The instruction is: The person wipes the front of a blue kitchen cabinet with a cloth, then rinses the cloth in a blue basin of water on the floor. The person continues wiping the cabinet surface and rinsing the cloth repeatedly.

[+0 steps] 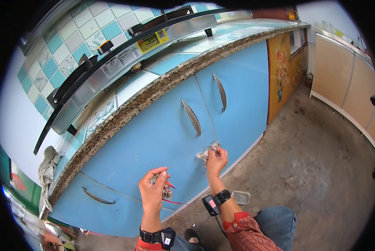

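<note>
My right hand [216, 162] is closed on a crumpled grey-white cloth [204, 155], held at the blue cabinet door [149, 138] below its handle; whether the cloth touches the door I cannot tell. To the left, my left hand [152, 188] is closed around a bunched grey patterned cloth [167, 192]. Thin red strings [172, 202] hang from that hand. Two curved metal handles, one left [191, 117] and one right [220, 93], stand on the doors above my hands. Each of my wrists wears a black strap with a small box.
A gas stove [124, 54] sits on the tiled counter with a speckled stone edge [154, 90]. A grey rag [49, 165] drapes over the counter's left end. On the concrete floor [296, 167] lies a clear plastic tub [241, 197]. Beige cabinets [336, 75] stand at right.
</note>
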Action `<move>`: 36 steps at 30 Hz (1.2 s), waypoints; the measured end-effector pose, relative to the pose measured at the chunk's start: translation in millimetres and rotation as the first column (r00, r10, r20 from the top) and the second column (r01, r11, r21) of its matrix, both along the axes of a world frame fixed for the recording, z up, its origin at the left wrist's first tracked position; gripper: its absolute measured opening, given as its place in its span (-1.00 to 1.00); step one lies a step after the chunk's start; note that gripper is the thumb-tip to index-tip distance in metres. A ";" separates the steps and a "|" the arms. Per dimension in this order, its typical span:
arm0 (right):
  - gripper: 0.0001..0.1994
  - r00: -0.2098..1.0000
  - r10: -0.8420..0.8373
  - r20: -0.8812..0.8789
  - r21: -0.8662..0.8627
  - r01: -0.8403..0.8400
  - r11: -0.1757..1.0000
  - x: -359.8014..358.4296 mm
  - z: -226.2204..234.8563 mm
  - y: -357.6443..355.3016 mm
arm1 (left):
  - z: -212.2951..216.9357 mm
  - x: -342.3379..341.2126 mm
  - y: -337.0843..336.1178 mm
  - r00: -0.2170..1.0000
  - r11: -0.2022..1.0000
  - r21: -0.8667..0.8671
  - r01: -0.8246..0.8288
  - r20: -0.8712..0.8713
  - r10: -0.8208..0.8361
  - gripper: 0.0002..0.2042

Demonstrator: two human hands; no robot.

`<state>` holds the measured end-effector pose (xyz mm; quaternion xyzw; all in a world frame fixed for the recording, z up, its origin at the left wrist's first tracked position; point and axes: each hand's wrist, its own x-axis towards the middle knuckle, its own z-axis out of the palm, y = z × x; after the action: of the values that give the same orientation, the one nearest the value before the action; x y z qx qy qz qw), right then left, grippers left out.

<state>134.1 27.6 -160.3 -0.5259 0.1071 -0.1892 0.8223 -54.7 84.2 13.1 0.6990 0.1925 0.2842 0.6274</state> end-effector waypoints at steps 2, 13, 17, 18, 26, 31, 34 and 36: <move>-0.86 0.940 0.015 0.340 0.001 -0.016 1.000 -11.4 21.2 11.0 | 0.5 -1.9 -0.3 1.000 1.000 -0.010 -0.005 0.000 0.005 -0.88; -0.87 0.966 0.225 -0.126 0.316 -0.176 0.932 -19.3 10.6 2.9 | 8.7 -8.6 9.3 0.998 0.996 -0.083 -0.029 0.054 0.034 -0.88; -0.88 0.916 0.221 0.334 -0.031 -0.224 0.974 -50.4 41.6 28.6 | 6.8 -11.1 10.8 0.994 1.000 -0.021 -0.009 0.109 0.012 -0.88; -0.88 0.945 0.183 0.272 -0.004 -0.190 0.982 -52.3 41.9 30.7 | 6.9 -11.7 11.1 0.995 1.000 -0.024 -0.012 0.102 0.014 -0.88; -0.81 0.945 0.284 -0.163 0.371 -0.208 0.905 -39.2 -6.2 10.6 | 11.9 -11.0 10.4 0.997 0.998 -0.042 -0.046 0.058 0.049 -0.88; -0.81 0.932 0.220 0.289 0.016 -0.234 0.972 -57.6 44.8 33.3 | 10.5 -13.8 7.2 0.997 0.996 -0.079 -0.034 0.070 0.040 -0.89; -0.82 0.949 0.178 0.260 -0.014 -0.181 0.983 -61.6 38.1 33.2 | 9.4 -12.3 5.4 0.995 0.998 -0.042 -0.054 0.077 0.057 -0.90; -0.81 0.992 0.126 0.028 -0.078 -0.124 0.989 -55.3 8.6 24.6 | 8.5 -11.8 5.1 0.996 0.997 -0.050 -0.060 0.067 0.063 -0.90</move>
<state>78.8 52.2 -151.7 -0.5594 0.0532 -0.1498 0.8135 -66.5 89.3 21.6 0.6674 0.1991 0.3224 0.6411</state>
